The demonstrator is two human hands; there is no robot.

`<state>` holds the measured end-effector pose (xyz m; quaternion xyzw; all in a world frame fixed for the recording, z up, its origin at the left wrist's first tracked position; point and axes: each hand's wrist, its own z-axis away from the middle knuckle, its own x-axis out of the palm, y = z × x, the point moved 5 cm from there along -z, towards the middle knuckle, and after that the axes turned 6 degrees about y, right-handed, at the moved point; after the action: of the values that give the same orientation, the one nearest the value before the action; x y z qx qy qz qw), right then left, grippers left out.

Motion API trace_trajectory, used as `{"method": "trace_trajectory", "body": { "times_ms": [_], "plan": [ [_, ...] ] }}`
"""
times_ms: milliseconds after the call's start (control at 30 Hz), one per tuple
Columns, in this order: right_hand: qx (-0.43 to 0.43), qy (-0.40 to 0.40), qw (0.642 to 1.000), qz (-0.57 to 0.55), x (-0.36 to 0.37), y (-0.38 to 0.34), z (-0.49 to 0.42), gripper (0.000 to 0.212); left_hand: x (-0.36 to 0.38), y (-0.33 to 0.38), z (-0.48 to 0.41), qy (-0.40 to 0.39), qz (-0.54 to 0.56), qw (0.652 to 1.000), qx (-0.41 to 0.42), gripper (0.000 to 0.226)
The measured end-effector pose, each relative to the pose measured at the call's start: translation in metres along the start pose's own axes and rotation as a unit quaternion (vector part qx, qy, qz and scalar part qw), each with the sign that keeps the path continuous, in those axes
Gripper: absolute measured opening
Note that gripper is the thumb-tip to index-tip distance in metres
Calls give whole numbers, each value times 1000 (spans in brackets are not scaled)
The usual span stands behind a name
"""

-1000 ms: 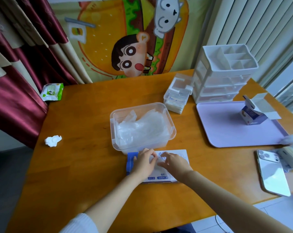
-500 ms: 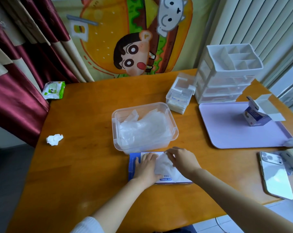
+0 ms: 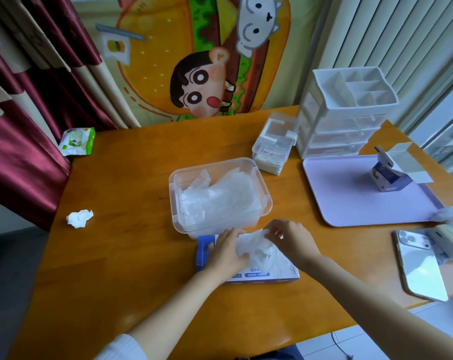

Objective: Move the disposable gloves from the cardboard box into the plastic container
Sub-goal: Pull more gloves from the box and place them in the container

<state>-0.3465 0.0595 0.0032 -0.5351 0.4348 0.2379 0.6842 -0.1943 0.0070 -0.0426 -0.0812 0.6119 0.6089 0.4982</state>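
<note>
A blue and white cardboard glove box (image 3: pixel 261 275) lies flat on the wooden table, just in front of a clear plastic container (image 3: pixel 268 201). The container holds a pile of translucent disposable gloves (image 3: pixel 217 201). My left hand (image 3: pixel 226 254) rests flat on the box's left part, fingers fairly straight. My right hand (image 3: pixel 289 239) pinches a crumpled translucent glove (image 3: pixel 259 249) that rises out of the box top between the two hands.
A lilac tray (image 3: pixel 350 201) with a small open carton (image 3: pixel 390 178) lies to the right. Behind it stand a white drawer organiser (image 3: pixel 347 113) and a small clear box (image 3: pixel 274 149). A phone (image 3: pixel 420 266) lies front right; a crumpled tissue (image 3: pixel 79 218) and wipes pack (image 3: pixel 77 141) left.
My right hand has lifted slightly, drawing more of the glove up out of the box. My left hand stays pressed on the box.
</note>
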Motion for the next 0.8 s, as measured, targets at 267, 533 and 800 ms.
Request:
{"method": "trace_trajectory", "body": {
  "times_ms": [267, 533, 800],
  "plan": [
    [-27, -72, 995, -72, 10, -14, -2, 20, -13, 38, 10, 118, 44, 985, 119, 24],
    [-5, -44, 994, -96, -7, -8, -8, 11, -15, 28, -4, 107, 46, 991, 60, 18],
    [62, 39, 989, -129, -11, 10, -10, 18, -17, 16, -1, 57, -56, 993, 88, 17]
  ]
}}
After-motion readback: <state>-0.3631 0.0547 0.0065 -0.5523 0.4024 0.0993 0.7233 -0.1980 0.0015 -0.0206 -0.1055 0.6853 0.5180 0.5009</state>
